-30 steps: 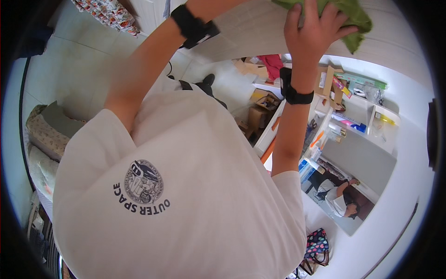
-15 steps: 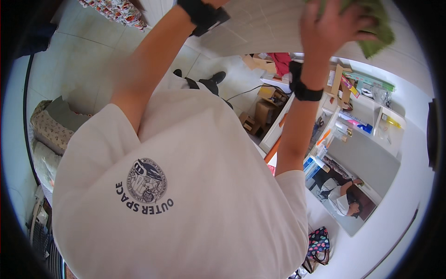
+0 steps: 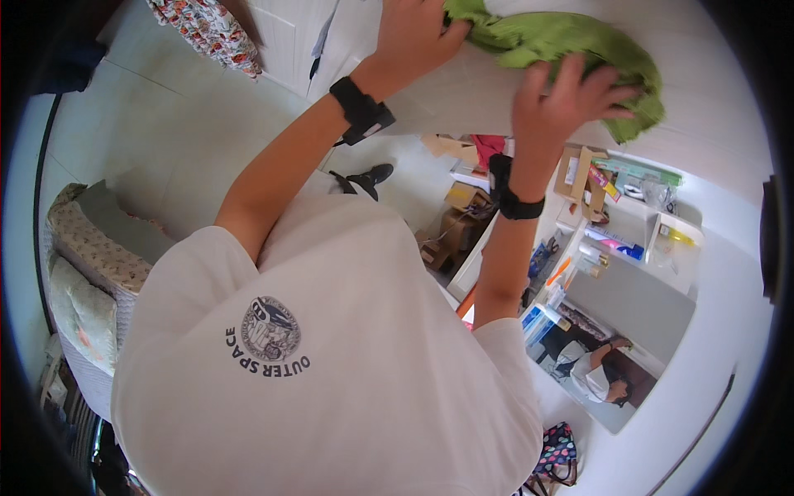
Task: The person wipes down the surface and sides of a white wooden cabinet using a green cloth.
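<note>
A crumpled green cloth (image 3: 571, 35) lies against a pale, faintly grained panel (image 3: 488, 95) at the top of the view. My left hand (image 3: 413, 41) has its thumb and fingers closed on the left end of the cloth; some fingertips are cut off by the upper edge. Over the cloth's lower right part, my right hand (image 3: 558, 103) rests with fingers spread apart and slightly bent, touching the fabric. The fingers are a little blurred. Both wrists wear black bands.
To the right are white shelves (image 3: 688, 269) with boxes and packets, and a mirror (image 3: 641, 302) reflecting me. Below the panel sit open cardboard boxes (image 3: 463, 223). A patterned fabric-covered seat (image 3: 99, 236) stands left, with floral cloth (image 3: 207, 33) at upper left.
My right hand and the cloth have come lower and slightly left. My left hand has come into view, holding the cloth's left end, and more of the cloth shows, stretched between both hands.
</note>
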`<move>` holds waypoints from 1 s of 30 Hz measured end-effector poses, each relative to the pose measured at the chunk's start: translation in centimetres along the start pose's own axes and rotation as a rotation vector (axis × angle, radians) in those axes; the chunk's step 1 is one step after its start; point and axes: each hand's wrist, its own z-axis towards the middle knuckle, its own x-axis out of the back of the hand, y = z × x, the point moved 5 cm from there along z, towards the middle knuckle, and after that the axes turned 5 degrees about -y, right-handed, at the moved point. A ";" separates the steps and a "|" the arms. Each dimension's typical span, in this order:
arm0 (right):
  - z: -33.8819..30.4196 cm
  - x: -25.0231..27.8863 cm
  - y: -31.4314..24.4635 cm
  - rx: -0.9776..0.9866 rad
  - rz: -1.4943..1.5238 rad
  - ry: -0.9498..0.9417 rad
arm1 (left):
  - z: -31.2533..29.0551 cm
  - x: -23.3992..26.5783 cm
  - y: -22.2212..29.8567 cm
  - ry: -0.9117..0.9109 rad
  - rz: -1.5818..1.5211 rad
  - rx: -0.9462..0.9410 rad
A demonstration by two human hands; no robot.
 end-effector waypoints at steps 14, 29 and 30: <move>-3.0 -4.1 -2.1 0.049 -0.036 -0.277 | -4.7 1.6 0.5 -0.201 -0.164 0.062; 10.6 -3.2 -11.4 0.028 0.251 -0.003 | 5.8 11.3 -1.0 0.311 -0.074 0.147; 9.6 -4.1 -12.1 0.035 0.254 -0.003 | 5.2 11.3 -1.3 0.317 -0.072 0.151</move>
